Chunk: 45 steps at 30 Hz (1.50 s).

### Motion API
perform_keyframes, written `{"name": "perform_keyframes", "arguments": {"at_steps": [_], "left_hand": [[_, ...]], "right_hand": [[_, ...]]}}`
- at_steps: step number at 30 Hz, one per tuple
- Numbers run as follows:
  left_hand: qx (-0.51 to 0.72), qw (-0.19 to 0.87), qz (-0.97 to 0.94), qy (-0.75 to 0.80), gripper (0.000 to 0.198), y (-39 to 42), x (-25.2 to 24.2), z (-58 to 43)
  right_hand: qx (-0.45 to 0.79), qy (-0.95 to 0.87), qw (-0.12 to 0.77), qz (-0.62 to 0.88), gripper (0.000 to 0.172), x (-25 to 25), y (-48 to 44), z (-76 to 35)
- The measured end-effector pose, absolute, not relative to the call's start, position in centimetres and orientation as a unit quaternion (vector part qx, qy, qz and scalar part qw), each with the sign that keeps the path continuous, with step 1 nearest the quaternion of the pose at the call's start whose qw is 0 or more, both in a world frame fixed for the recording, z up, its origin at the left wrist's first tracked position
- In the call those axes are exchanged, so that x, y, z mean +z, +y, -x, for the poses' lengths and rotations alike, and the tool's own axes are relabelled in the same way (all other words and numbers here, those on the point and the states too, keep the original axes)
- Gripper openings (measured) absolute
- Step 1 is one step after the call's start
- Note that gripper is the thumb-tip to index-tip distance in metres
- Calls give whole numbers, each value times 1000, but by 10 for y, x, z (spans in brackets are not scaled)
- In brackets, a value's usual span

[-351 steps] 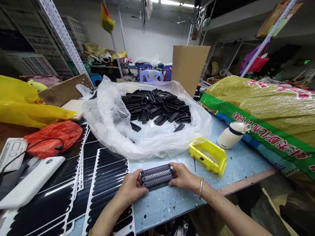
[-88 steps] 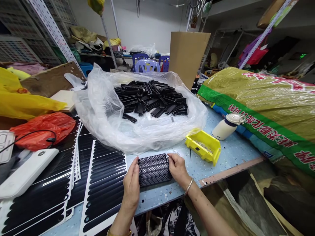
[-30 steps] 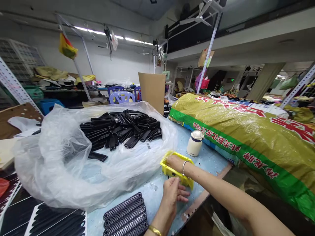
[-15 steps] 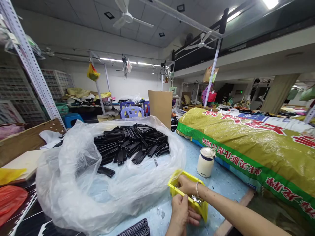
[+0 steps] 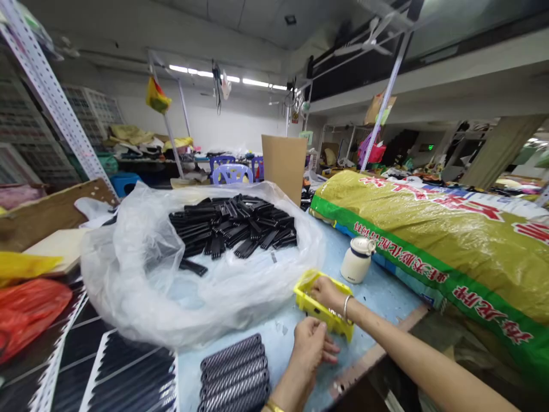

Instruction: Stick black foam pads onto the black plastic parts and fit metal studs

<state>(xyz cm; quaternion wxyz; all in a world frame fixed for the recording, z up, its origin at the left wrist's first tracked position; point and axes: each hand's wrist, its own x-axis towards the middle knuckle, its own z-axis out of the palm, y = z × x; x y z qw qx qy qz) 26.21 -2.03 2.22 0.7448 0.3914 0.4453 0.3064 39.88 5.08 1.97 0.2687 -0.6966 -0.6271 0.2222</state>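
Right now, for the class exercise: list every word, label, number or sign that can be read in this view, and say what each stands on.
Woven sack: red Chinese characters on its green band and top, too warped and blurred to quote.
White bottle: no legible marking.
Sign on the far post: too small to read.
Green lit display: too small to read.

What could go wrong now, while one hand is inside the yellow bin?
The yellow plastic bin sits close to the table edge, so the right hand could perhaps tip it and spill the small metal pieces. The left hand might also knock the black mesh pieces.
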Motion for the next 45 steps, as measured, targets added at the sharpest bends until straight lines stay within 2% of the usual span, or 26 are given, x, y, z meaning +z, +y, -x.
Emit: {"name": "perform_keyframes", "arguments": {"at_steps": [7, 14, 19, 22, 24, 27, 34, 45], "left_hand": [[255, 806, -363, 392, 37, -84, 39, -192], [296, 787, -342, 419, 35, -111, 36, -122], [364, 656, -432, 500, 35, -85, 46, -60], [419, 468, -520, 578, 29, -55, 40, -29], [392, 363, -602, 594, 25, -39, 32, -18], [301, 283, -699, 584, 26, -26, 21, -15], [187, 241, -755, 581, 35, -23, 15, -21], [181, 250, -767, 563, 30, -18, 22, -25]], "right_hand": [[282, -650, 211, 674, 19, 23, 35, -415], [287, -645, 209, 677, 19, 43, 33, -424], [325, -655, 220, 646, 22, 73, 26, -392], [348, -710, 199, 579, 17, 74, 17, -326], [356, -747, 146, 542, 14, 65, 11, -275], [263, -809, 99, 517, 12, 44, 4, -218], [194, -834, 66, 513, 12, 32, -1, -201], [210, -831, 109, 504, 18, 30, -2, -217]]}}
